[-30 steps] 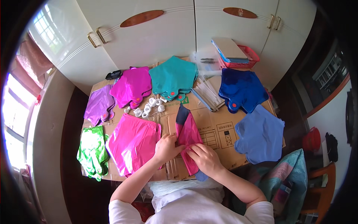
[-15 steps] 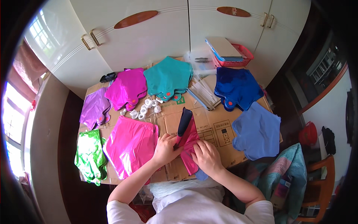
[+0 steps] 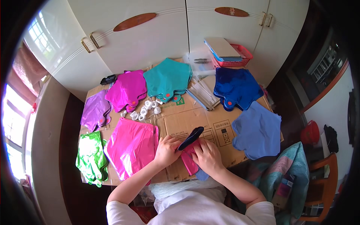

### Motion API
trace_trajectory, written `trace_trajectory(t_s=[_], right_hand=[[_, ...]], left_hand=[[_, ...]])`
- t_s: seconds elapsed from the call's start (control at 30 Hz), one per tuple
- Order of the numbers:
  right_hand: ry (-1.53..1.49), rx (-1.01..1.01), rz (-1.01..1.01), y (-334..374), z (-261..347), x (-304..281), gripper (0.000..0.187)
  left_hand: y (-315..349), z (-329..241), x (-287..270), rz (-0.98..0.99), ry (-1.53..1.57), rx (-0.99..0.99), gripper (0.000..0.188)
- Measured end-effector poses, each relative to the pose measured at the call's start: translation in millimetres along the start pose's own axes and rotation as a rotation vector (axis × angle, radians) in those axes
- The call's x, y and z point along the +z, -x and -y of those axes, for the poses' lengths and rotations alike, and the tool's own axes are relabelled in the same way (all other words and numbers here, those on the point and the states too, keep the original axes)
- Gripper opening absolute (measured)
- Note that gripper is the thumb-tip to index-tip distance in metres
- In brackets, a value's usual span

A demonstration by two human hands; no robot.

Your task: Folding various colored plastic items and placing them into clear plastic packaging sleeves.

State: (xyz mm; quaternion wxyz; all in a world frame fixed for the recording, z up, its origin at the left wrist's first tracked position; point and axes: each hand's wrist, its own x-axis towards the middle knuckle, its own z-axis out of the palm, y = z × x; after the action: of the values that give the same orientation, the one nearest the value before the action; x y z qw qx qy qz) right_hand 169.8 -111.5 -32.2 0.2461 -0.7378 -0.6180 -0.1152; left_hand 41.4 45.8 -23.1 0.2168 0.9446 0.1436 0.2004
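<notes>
Both hands work on a folded bundle of flat foil balloons near the table's front edge. Its dark navy end [image 3: 192,137] bends over above my fingers, and a pink foil part [image 3: 191,165] hangs out below. My left hand [image 3: 167,150] is closed on the bundle's left side. My right hand [image 3: 208,157] pinches its right side, fingers curled. A bit of pale blue foil [image 3: 202,175] shows under my right hand. Left of my left hand lies a stack of pink foil balloons [image 3: 131,148].
Around the cardboard-covered table [image 3: 170,120] lie green [image 3: 90,155], purple [image 3: 95,108], magenta [image 3: 126,89], teal [image 3: 168,78], dark blue [image 3: 237,88] and pale blue [image 3: 258,131] foil stacks. White ribbon rolls [image 3: 144,110], white sticks [image 3: 204,93] and a red basket [image 3: 243,56] stand behind.
The bundle's navy end, upright before, has folded down toward me and lies lower over my fingers. Both hands stay in nearly the same place.
</notes>
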Motion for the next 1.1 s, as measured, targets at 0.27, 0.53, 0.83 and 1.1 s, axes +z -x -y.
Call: trace_trajectory(t_s=[0.27, 0.53, 0.83, 1.1], right_hand=[[0.038, -0.005, -0.016, -0.6, 1.5, -4.5, 0.034], [0.045, -0.007, -0.014, 0.0, 1.6, -4.4, 0.033], [-0.004, 0.024, 0.021, 1.9, -1.4, -5.3, 0.038], [-0.24, 0.033, 0.079, 2.8, -13.0, -26.9, 0.031]], left_hand=[[5.8, 3.0, -10.4, 0.018, 0.006, -0.039, 0.012], [1.0, -3.2, -13.7, 0.024, 0.09, -0.107, 0.017], [6.9, -3.8, -9.4, -0.008, -0.059, 0.204, 0.035], [9.7, -7.3, -22.3, 0.152, -0.456, 0.52, 0.041]])
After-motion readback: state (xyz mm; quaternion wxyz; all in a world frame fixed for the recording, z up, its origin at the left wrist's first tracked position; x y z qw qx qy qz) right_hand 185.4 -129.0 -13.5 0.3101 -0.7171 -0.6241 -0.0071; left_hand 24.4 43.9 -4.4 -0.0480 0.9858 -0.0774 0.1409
